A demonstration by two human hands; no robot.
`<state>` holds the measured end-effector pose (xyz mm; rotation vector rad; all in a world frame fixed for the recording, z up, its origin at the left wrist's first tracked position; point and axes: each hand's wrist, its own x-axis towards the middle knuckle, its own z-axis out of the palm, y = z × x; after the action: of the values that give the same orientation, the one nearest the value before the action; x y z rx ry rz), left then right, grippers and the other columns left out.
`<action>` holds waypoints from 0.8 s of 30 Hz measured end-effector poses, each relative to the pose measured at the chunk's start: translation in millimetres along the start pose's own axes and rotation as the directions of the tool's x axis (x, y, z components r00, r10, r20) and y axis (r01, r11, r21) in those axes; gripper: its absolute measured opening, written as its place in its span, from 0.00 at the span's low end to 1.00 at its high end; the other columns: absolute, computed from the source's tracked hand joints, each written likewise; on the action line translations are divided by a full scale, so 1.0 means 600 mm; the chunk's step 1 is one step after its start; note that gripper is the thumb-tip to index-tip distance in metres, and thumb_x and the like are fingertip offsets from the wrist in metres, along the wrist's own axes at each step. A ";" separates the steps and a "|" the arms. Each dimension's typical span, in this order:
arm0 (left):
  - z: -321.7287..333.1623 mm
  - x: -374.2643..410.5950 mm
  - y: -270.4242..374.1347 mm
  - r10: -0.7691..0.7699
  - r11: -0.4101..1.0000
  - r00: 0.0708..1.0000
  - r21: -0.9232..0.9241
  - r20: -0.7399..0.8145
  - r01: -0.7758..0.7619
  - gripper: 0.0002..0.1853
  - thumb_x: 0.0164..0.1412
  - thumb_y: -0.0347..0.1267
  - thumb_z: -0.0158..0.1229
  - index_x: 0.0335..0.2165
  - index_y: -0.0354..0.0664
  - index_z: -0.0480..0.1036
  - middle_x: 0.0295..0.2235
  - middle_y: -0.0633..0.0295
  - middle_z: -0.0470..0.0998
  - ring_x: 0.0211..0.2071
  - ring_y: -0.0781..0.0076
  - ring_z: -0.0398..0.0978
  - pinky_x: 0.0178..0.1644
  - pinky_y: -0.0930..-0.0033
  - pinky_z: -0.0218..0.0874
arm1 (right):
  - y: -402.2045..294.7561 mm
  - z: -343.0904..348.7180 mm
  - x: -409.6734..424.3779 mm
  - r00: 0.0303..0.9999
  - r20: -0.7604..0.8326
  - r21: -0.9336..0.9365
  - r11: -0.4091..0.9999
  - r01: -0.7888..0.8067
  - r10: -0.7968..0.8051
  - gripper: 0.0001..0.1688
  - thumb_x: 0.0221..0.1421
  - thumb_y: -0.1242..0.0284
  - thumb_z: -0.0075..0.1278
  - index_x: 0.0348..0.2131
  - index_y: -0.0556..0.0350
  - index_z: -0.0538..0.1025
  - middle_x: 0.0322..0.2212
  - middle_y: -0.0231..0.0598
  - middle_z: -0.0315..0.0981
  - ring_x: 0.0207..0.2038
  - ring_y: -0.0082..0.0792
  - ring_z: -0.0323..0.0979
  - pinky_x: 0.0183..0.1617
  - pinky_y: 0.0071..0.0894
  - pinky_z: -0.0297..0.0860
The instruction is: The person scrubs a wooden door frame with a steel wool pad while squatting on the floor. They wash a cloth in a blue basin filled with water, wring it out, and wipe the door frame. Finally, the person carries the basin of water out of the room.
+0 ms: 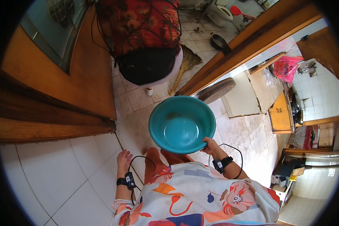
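Observation:
My right hand (210,146) grips the near right rim of a teal plastic basin (182,124), its thumb over the edge. The basin hangs tilted in front of my legs, its inside facing me. A dark smudge shows on its far inner wall, and its bottom looks shiny. My left hand (124,158) hangs at my left side beside the white wall tiles, with nothing in it and its fingers loosely apart. A black device is strapped to each of my wrists.
A person in red floral clothing (141,25) stands in the doorway ahead, beside a straw broom (188,60). Beyond are a black pan (219,41), a toilet (221,12) and another hand with a red dipper (236,10). A round wooden board (217,90) leans at right.

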<state>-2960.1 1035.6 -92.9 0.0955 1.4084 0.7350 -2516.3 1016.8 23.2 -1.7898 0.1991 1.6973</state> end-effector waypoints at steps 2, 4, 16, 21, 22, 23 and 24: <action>-0.005 0.011 0.004 -0.033 0.999 0.999 0.011 0.003 0.033 0.17 0.56 0.34 0.47 0.44 0.41 0.61 0.37 0.58 0.69 0.36 0.64 0.70 0.36 0.64 0.63 | 0.028 0.002 -0.016 0.999 -0.035 0.061 0.998 0.002 0.000 0.15 0.41 0.71 0.41 0.34 0.56 0.64 0.23 0.41 0.66 0.21 0.36 0.64 0.22 0.33 0.61; -0.005 0.015 0.008 -0.034 0.999 0.999 0.033 0.015 0.033 0.17 0.55 0.34 0.48 0.43 0.41 0.62 0.37 0.59 0.70 0.36 0.65 0.70 0.36 0.65 0.63 | 0.058 -0.021 -0.012 1.000 -0.025 0.073 0.997 0.000 0.001 0.15 0.40 0.71 0.42 0.32 0.56 0.65 0.21 0.41 0.66 0.20 0.37 0.64 0.21 0.33 0.62; -0.018 -0.068 0.002 -0.075 0.896 0.981 0.444 0.179 -0.012 0.19 0.56 0.37 0.45 0.44 0.39 0.62 0.41 0.59 0.70 0.37 0.68 0.71 0.36 0.68 0.64 | 0.206 -0.242 -0.067 0.973 -0.232 0.221 0.973 0.066 -0.013 0.09 0.41 0.74 0.42 0.25 0.59 0.61 0.17 0.40 0.60 0.15 0.35 0.60 0.20 0.36 0.65; 0.015 -0.117 -0.051 -0.089 0.800 0.975 0.598 0.204 -0.052 0.18 0.55 0.36 0.46 0.42 0.39 0.64 0.38 0.60 0.72 0.37 0.69 0.71 0.36 0.70 0.64 | 0.310 -0.321 -0.067 0.929 -0.369 0.349 0.921 0.171 -0.033 0.14 0.42 0.73 0.42 0.32 0.60 0.62 0.24 0.43 0.64 0.20 0.37 0.64 0.23 0.38 0.66; 0.024 -0.120 -0.069 -0.094 0.774 0.972 0.630 0.213 -0.063 0.17 0.55 0.36 0.47 0.42 0.39 0.65 0.37 0.61 0.72 0.36 0.69 0.71 0.35 0.70 0.64 | 0.341 -0.342 -0.062 0.919 -0.393 0.384 0.903 0.190 -0.027 0.14 0.41 0.73 0.43 0.32 0.59 0.64 0.24 0.44 0.64 0.20 0.38 0.65 0.24 0.40 0.66; 0.033 -0.126 -0.086 -0.100 0.747 0.970 0.661 0.223 -0.074 0.17 0.54 0.36 0.47 0.42 0.40 0.65 0.36 0.62 0.72 0.36 0.70 0.71 0.35 0.71 0.64 | 0.372 -0.365 -0.059 0.927 -0.372 0.438 0.873 0.215 -0.041 0.14 0.42 0.73 0.42 0.32 0.60 0.63 0.25 0.44 0.64 0.21 0.38 0.65 0.24 0.39 0.66; 0.040 -0.131 -0.094 -0.106 0.732 0.965 0.676 0.239 -0.087 0.14 0.54 0.37 0.49 0.38 0.41 0.66 0.37 0.63 0.72 0.36 0.73 0.71 0.35 0.72 0.63 | 0.403 -0.373 -0.050 0.934 -0.352 0.493 0.836 0.241 -0.062 0.14 0.43 0.73 0.42 0.33 0.61 0.62 0.26 0.44 0.64 0.21 0.37 0.64 0.24 0.38 0.66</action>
<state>-2913.9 959.5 -48.0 0.7446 1.3542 0.1398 -2461.0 697.8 -45.4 -1.5877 0.5910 1.0797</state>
